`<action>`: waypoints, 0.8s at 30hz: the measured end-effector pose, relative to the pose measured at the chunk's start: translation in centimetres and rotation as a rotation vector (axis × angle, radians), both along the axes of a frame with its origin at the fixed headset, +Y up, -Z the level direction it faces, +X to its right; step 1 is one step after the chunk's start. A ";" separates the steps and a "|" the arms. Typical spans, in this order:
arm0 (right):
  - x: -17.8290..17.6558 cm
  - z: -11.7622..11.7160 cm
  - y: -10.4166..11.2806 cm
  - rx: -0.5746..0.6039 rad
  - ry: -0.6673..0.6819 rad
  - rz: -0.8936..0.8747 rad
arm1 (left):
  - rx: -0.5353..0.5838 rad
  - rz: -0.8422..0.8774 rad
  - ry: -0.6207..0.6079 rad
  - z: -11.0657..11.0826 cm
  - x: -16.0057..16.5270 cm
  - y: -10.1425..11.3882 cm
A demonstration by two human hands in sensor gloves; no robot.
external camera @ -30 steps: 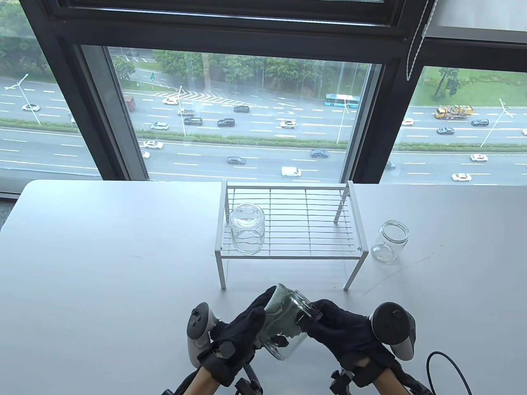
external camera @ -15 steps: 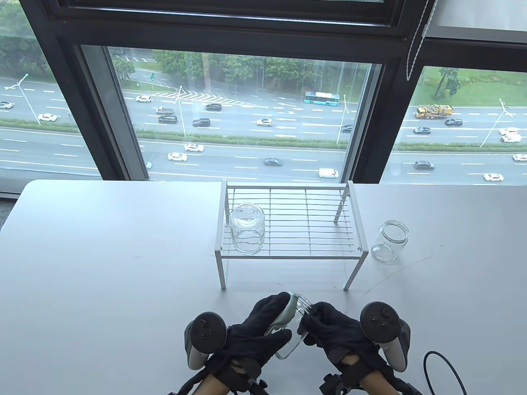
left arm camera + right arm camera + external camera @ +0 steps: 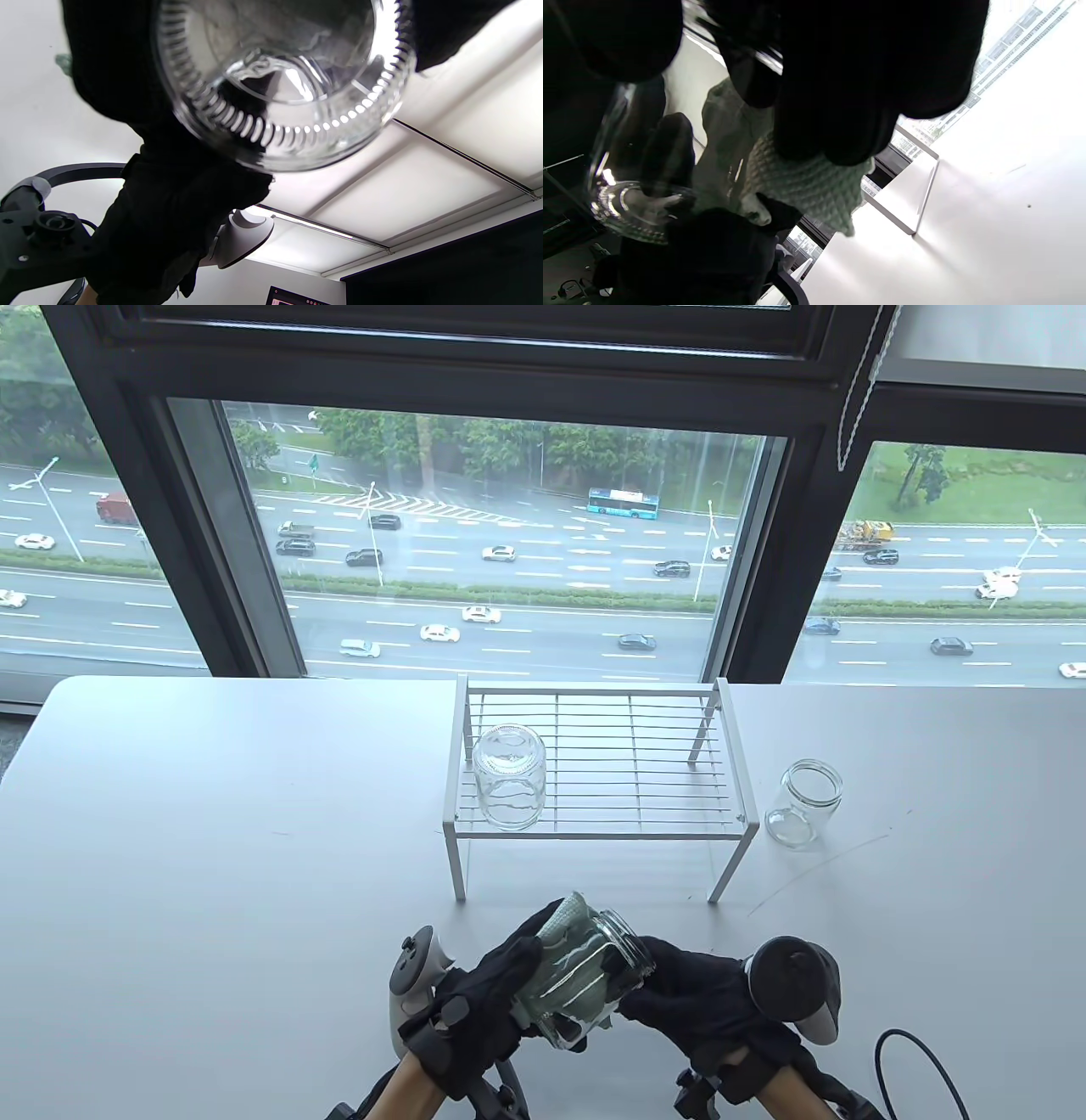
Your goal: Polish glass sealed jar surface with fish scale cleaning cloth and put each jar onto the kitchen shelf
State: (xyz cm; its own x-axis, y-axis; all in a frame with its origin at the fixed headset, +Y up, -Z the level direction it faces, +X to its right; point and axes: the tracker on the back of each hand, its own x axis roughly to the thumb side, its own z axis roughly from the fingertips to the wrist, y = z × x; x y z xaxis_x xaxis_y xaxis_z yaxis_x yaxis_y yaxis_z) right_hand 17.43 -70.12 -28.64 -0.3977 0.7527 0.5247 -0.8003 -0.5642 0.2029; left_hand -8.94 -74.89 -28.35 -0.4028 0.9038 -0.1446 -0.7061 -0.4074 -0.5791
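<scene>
nearest, at 6 o'clock on the surface point(image 3: 212, 831): the held jar point(image 3: 585, 984) sits tilted between both hands, lifted off the surface, mouth toward 1 o'clock.
left hand point(image 3: 484, 997) curls round the jar's lower body with the pale green cloth point(image 3: 564, 920) pressed between palm and glass; the cloth wraps the far side and shows through the glass.
right hand point(image 3: 708, 993) grips the jar at its neck end, fingers curled around the rim area. left wrist view looks straight up at the jar's ribbed base.

judgement: step in hand is the polishing of this jar, the second of three.

further, at 12 o'clock: the white wire kitchen shelf point(image 3: 730, 746). one jar on the shelf point(image 3: 507, 776) stands at its left end, upside down it seems. the rest of the rack top is free.

at 2 o'clock, just right of the shelf: a waiting jar point(image 3: 803, 803) upright on the surface, mouth open, untouched.

a black cable point(image 3: 920, 1052) loops at 4 o'clock.

next move, as i read it: finish the rub, free the cloth, then carry the jar forward and set it on the rack beside the first, clear of its side rail.
</scene>
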 end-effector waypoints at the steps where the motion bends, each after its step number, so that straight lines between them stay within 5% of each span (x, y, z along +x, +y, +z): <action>1: 0.0 0.0 0.0 0.032 -0.023 0.009 | 0.016 -0.018 0.004 0.0 0.0 0.2; 6: -0.1 0.1 0.0 -0.002 -0.078 0.019 | 0.178 -0.209 0.090 -0.1 -0.7 1.4; 10: -0.2 0.3 -0.6 -0.187 -0.189 0.032 | 0.401 -0.447 0.201 0.1 -0.7 2.6; 13: -0.3 0.6 -0.4 -0.270 -0.241 0.051 | 0.450 -0.494 0.242 0.2 -0.7 2.8; 16: -0.4 0.9 -0.4 -0.315 -0.242 -0.012 | 0.316 -0.368 0.211 -0.2 -0.9 2.0; 18: -0.7 0.5 -0.4 -0.296 -0.123 -0.109 | 0.210 -0.217 0.211 -0.5 -1.1 1.2; 21: -1.2 -0.1 -0.3 -0.275 0.094 -0.229 | -0.008 0.094 0.055 -0.2 -0.1 0.5; 24: -0.6 -0.1 0.1 -0.190 0.076 -0.151 | -0.008 0.084 -0.020 0.0 0.1 0.4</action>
